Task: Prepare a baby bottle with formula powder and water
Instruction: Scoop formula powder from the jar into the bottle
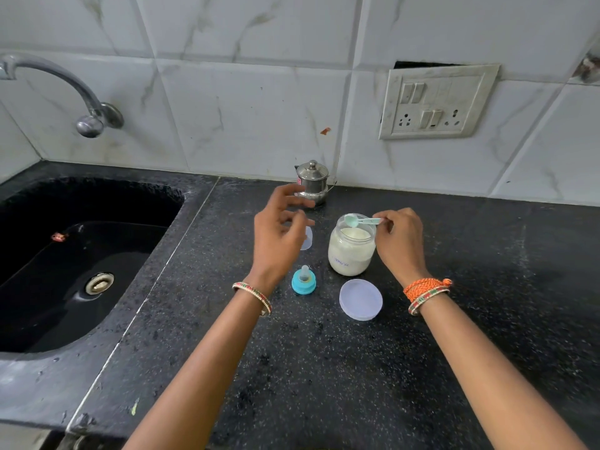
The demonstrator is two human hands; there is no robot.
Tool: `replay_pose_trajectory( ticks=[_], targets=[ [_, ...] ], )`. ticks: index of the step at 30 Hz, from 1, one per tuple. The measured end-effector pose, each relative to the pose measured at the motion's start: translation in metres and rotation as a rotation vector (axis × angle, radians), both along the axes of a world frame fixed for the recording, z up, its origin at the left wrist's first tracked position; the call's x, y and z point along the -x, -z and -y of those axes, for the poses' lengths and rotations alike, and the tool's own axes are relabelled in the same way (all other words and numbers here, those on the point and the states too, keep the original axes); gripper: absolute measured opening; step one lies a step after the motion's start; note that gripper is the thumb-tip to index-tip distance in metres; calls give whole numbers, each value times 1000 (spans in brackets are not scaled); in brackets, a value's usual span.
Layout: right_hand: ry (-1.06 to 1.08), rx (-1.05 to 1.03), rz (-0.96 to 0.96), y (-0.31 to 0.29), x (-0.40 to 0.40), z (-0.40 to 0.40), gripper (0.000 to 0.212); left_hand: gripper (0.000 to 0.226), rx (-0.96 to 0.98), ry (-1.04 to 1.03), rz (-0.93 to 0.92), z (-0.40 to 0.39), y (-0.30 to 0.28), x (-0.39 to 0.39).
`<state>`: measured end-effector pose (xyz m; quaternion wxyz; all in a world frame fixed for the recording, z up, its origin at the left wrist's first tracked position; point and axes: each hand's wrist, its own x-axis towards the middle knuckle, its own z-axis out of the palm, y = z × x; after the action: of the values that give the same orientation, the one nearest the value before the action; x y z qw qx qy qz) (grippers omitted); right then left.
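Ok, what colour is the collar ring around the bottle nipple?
Bright blue; the nipple collar stands on the counter, seen best in the head view.

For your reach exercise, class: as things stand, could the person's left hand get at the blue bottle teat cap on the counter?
Probably yes. The left hand hovers open and holds nothing, and the teat cap stands uncovered on the counter just right of that wrist. Nothing lies between them; the formula jar and its lid sit further right.

The jar (351,251) stands mid-counter (454,319); its lid (360,299) lies in front, the nipple cap (303,280) front-left, the steel pot (312,181) at the back edge, the sink (81,261) left.
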<state>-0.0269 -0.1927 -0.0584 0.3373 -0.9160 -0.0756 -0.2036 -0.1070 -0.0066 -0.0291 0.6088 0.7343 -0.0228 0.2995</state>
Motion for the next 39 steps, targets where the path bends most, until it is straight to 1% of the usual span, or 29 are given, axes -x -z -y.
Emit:
replay_pose_trajectory(
  ticks=[3,7,11,14,17,20,23,24,26,28,30,35,39],
  targets=[
    [5,6,-1,-1,3,4,24,33,-15,86,-128,10,9,-14],
    [6,-39,-18,-4,5,1,24,32,-93,84,-207,18,25,-32],
    [31,-123,-59,-6,6,-10,20,43,-182,107,-309,25,33,-40],
    [42,-137,-45,-2,4,-16,15,52,-174,175,-356,30,36,-38],
    [0,-142,-87,-3,2,-15,9,58,-170,247,-394,32,42,-38],
    [-48,-62,-75,-2,0,-10,6,60,-159,268,-419,33,46,-38],
    [-96,130,-56,-4,-2,-7,8,59,-145,267,-413,34,45,-37],
    [-101,196,-55,-5,-2,-7,15,58,-141,262,-405,34,44,-36],
    [-92,266,-49,-5,1,-5,38,56,-139,246,-381,32,44,-31],
    [-85,317,-20,-1,3,-1,46,55,-147,215,-342,28,47,-22],
    [-82,420,-8,5,6,2,50,54,-131,199,-312,23,51,-13],
    [-94,487,-17,5,11,3,51,54,-63,186,-317,12,57,-3],
    [-98,526,4,5,13,4,51,54,-79,156,-326,6,61,-4]
  ],
)
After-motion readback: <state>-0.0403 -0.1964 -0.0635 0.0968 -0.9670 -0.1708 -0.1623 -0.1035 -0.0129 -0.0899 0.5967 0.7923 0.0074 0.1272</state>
